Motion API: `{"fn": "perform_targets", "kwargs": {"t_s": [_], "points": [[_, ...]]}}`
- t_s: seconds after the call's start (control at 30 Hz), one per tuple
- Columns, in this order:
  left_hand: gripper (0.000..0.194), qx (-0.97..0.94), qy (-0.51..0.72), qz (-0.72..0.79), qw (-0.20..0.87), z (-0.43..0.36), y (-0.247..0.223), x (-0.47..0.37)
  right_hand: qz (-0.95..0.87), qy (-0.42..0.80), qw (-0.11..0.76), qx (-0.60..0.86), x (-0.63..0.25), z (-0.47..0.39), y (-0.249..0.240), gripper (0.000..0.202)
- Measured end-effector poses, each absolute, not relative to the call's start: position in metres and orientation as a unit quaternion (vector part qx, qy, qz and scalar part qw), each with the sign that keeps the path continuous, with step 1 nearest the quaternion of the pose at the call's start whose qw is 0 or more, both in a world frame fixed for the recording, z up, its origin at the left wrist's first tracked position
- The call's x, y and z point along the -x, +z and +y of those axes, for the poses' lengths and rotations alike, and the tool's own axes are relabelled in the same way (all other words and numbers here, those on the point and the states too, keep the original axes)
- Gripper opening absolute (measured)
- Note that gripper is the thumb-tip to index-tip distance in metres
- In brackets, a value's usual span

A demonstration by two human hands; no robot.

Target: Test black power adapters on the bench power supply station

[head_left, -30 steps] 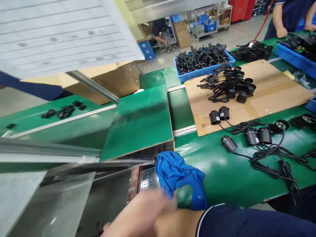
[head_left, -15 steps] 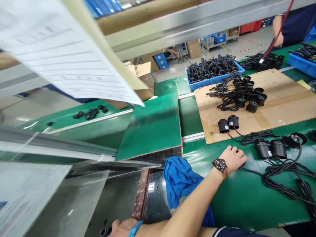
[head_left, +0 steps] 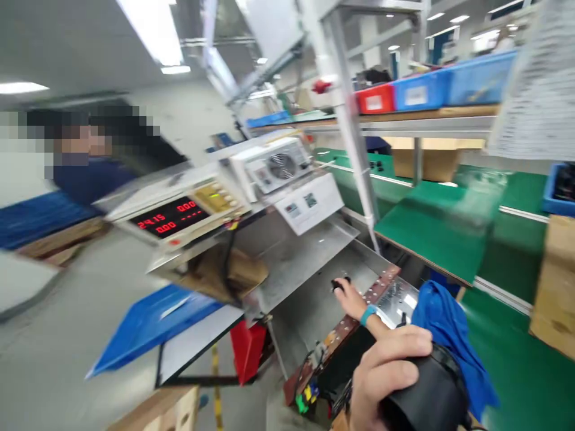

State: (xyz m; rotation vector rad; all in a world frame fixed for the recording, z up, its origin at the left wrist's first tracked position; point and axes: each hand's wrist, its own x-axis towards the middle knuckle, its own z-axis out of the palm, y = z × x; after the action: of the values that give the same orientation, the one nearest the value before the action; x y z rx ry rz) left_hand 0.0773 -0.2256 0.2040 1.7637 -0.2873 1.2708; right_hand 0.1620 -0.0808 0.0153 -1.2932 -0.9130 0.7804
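- My right hand [head_left: 389,368] grips a black cylindrical housing [head_left: 426,395], fingers wrapped over its top, low and nearest me.
- My left hand [head_left: 348,297] rests closed on a small black knob [head_left: 338,284] on the steel tray [head_left: 305,299].
- The tray lies ahead-left of the housing; the blue cloth [head_left: 449,335] lies just right.

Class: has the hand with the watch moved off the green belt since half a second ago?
Yes. It left the belt and now grips a black part near the blue cloth.
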Motion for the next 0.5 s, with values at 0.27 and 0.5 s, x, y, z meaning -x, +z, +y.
{"fn": "perform_targets", "kwargs": {"t_s": [0.27, 0.5], "points": [[0.054, -0.721, 0.491, 0.345, 0.347, -0.108, 0.146, 0.034, -0.347, 0.515, 0.625, 0.473, -0.148, -0.045, 0.014, 0.087], [0.057, -0.678, 0.495, 0.430, 0.332, -0.043, 0.090, 0.035, -0.379, 0.574, 0.591, 0.421, -0.110, -0.043, 0.053, 0.068]]}}
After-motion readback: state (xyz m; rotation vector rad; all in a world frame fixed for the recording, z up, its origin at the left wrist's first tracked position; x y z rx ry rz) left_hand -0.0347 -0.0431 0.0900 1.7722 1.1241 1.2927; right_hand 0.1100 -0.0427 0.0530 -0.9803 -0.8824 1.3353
